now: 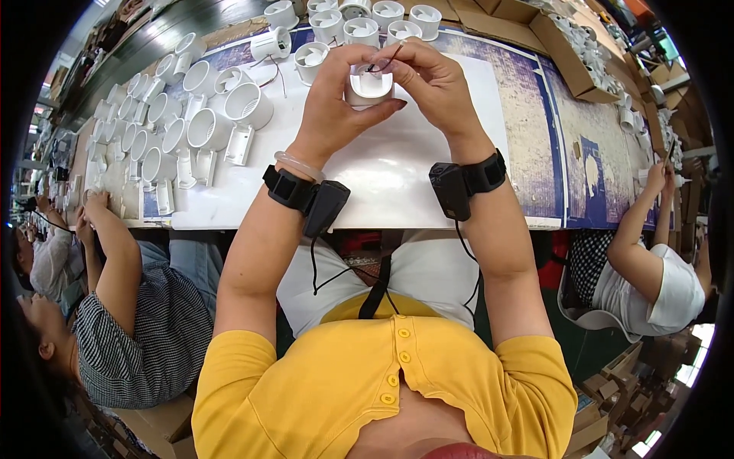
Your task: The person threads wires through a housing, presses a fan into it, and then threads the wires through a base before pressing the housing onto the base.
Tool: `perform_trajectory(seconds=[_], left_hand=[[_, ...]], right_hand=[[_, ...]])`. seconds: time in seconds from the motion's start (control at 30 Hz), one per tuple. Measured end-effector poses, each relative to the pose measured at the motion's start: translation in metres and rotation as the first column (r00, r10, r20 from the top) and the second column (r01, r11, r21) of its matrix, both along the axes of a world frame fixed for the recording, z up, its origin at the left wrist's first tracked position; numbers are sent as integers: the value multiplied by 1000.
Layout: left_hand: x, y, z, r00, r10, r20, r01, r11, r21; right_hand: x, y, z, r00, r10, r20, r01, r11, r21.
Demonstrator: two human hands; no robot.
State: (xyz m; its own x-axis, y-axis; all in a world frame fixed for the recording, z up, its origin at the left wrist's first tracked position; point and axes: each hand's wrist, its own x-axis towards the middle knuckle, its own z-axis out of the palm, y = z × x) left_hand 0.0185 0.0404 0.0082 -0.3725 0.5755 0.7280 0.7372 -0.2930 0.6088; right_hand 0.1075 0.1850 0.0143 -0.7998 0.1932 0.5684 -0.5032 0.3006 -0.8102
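Observation:
My left hand point(330, 103) is closed around a white plastic cup-shaped housing point(370, 90), its thumb along the near side. The housing has a U-shaped cutout facing me and is held over the white board point(413, 180). At its upper opening my right hand point(437, 83) pinches thin dark-red and black wires point(396, 55) between thumb and fingers. Where the wires run inside the housing is hidden by my fingers. Just beyond and to the left stand similar white housings with fan-like blades point(311, 56), one lying on its side point(271, 44) with loose wires trailing from it.
Several white cylinders with handle-like brackets point(209, 128) crowd the left of the table. More bladed housings point(361, 30) line the back. An open cardboard box point(562, 57) of white parts is at the far right. One co-worker point(145, 329) sits at left, another point(650, 279) at right.

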Motion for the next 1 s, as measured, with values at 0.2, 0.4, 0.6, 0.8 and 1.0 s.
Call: perform_trajectory(seconds=[0.2,0.4,0.6,0.8,1.0], left_hand=[[0,0,-5,996,-23,89,26,999,-32],[1,0,-6,994,4,105,3,998,-70],[4,1,-10,997,2,-80,-15,986,-165],[19,2,-7,995,-79,60,86,989,-117],[11,-4,-4,999,0,46,8,986,-169]], right_hand=[[8,-2,14,991,119,-63,-121,992,-36],[8,-3,13,992,98,-84,-103,993,-54],[11,0,14,998,-33,-44,31,999,-33],[2,18,3,998,-65,-5,60,937,-345],[5,14,9,983,67,-174,-132,907,-399]])
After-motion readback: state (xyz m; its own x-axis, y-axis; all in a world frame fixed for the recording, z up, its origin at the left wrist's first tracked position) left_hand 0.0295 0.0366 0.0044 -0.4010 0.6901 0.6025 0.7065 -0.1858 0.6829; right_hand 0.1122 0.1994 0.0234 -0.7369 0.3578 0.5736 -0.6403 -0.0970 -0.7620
